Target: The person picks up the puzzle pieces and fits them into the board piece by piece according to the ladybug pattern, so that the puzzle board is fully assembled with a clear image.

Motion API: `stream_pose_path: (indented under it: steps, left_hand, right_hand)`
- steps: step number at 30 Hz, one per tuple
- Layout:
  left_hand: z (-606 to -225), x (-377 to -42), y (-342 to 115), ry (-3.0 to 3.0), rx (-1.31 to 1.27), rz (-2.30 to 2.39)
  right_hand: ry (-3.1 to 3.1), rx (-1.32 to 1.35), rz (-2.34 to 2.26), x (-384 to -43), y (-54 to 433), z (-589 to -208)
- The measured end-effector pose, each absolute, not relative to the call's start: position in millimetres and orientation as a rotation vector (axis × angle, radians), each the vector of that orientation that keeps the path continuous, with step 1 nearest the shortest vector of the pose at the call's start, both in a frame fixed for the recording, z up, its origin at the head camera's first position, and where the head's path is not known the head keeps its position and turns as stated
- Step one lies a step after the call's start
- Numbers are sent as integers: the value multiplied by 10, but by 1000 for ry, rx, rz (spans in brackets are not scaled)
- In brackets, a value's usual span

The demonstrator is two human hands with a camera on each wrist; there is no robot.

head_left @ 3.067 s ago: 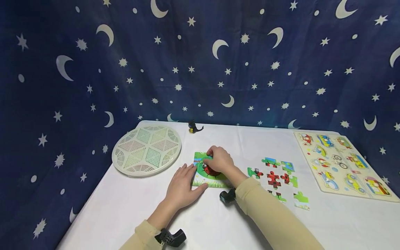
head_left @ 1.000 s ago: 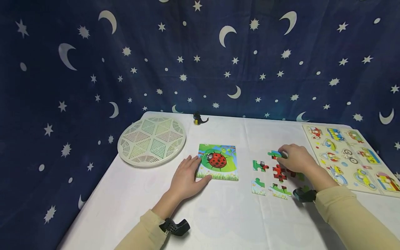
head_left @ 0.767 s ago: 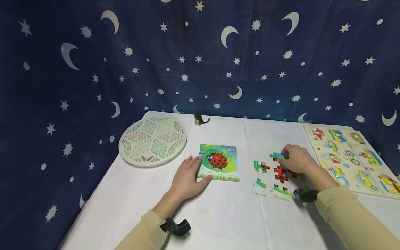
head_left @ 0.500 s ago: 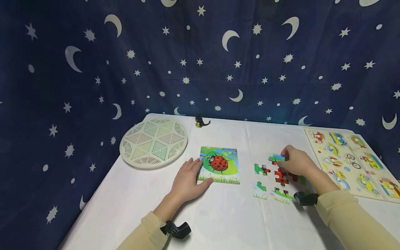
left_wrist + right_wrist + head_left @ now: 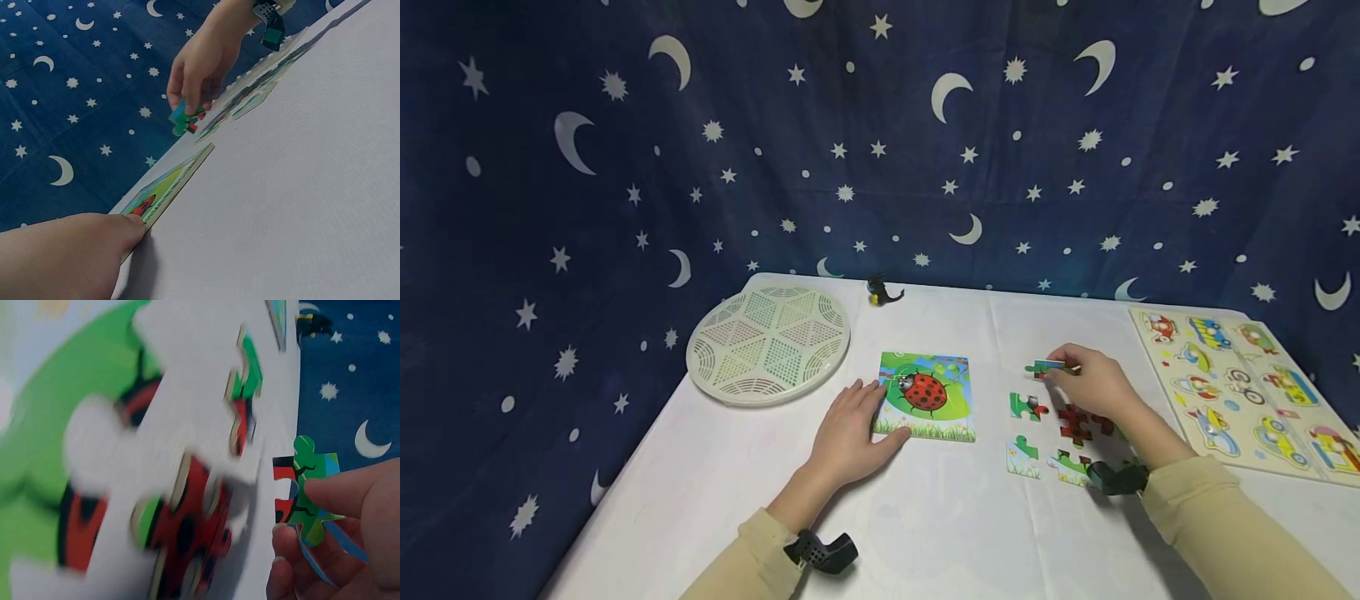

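Observation:
My right hand pinches a jigsaw piece, green with a blue edge and red-and-black parts, between thumb and fingers. Blue-edged strips show below it among the fingers in the right wrist view. The left wrist view has this piece raised over the table. My left hand rests along the left edge of a square ladybug picture, fingers extended and thumb at its lower edge. Loose pieces lie below the right hand: a red centre piece, a green-and-red piece and a grassy corner piece.
Another grassy piece lies near the right wrist camera. A wooden peg puzzle board stands at the right. A round patterned game board lies at the left, with a small black toy at the back edge.
My right hand has gone from the ladybug picture to the loose pieces, picked up a top-row piece and shifted it left. My left hand has stayed at the picture's edge.

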State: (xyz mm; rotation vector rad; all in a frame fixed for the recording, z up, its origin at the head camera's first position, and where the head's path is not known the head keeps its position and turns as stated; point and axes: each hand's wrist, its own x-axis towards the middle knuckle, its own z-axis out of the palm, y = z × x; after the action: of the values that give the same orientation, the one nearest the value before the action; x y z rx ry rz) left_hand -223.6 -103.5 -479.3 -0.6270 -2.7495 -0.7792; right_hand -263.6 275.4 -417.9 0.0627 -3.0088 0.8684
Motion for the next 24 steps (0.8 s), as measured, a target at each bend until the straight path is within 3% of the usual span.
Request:
stream_pose_path:
  steps: [24]
  left_hand:
    - [-4791, -2232, -1045, -2755, -620, -794]
  right_hand:
    - [-2973, 276, 1118, -2811, 1863, -4271]
